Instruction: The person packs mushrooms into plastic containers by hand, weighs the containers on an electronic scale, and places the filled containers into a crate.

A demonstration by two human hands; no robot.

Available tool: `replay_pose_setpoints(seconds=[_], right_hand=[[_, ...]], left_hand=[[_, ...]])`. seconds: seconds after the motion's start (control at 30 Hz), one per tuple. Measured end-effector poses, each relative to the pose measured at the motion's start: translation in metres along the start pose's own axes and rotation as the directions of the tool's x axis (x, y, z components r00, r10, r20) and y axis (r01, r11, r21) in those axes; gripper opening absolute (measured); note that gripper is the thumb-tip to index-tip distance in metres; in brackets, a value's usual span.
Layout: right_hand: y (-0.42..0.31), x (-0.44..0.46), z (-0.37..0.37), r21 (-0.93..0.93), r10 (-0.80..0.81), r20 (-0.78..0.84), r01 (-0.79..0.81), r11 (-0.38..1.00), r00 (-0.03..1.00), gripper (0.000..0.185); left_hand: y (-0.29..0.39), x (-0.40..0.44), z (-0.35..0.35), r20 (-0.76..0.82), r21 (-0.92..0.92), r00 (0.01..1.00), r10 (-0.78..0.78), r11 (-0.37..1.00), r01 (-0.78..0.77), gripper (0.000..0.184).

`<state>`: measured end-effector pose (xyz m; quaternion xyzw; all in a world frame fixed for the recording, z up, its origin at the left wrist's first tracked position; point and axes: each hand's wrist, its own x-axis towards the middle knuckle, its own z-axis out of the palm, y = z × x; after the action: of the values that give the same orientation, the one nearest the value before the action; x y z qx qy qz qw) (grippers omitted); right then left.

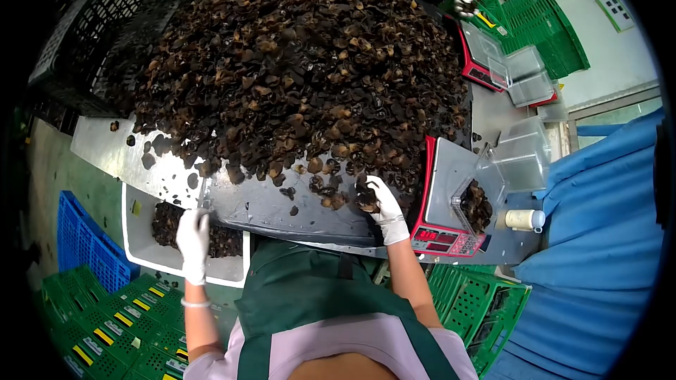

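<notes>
A large heap of dark brown wood ear mushrooms [296, 63] covers most of the metal table [282, 214]. My right hand [384, 210], in a white glove, is closed around some wood ear mushrooms [365, 198] at the heap's near edge, just left of the front scale. My left hand [192, 243], gloved too, is over a white bin [137, 229] at the table's near left edge; its thumb stands apart from the fingers and nothing shows in it. More mushroom pieces [169, 224] lie inside that bin.
A red scale [447, 190] carries a clear box [461, 204] of mushrooms. Clear boxes [521, 151] and a cream-lidded bottle [524, 220] stand right. Across the table, a co-worker's gloved hand [465, 5] is beside another scale [482, 56]. A black crate [77, 49] is at left; green crates [134, 317] lie below.
</notes>
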<state>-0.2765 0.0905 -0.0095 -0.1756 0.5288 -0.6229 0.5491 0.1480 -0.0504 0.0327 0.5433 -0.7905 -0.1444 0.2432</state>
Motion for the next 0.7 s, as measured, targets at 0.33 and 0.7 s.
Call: replay_pose_setpoints(seconds=[0.33,0.7], right_hand=[[0.013,-0.021,0.006,0.656,0.010,0.116,-0.084,0.750,0.993,0.037],[0.008,-0.037,0.002,0.828,-0.131,0.158,-0.059,0.557,0.979,0.039]], left_hand=[[0.112,0.035,0.077,0.093,-0.174,0.863,0.497,0.862,-0.477,0.031],[0.046,0.008,-0.016,0.453,0.044,0.871,0.193,0.970,-0.238,0.037]])
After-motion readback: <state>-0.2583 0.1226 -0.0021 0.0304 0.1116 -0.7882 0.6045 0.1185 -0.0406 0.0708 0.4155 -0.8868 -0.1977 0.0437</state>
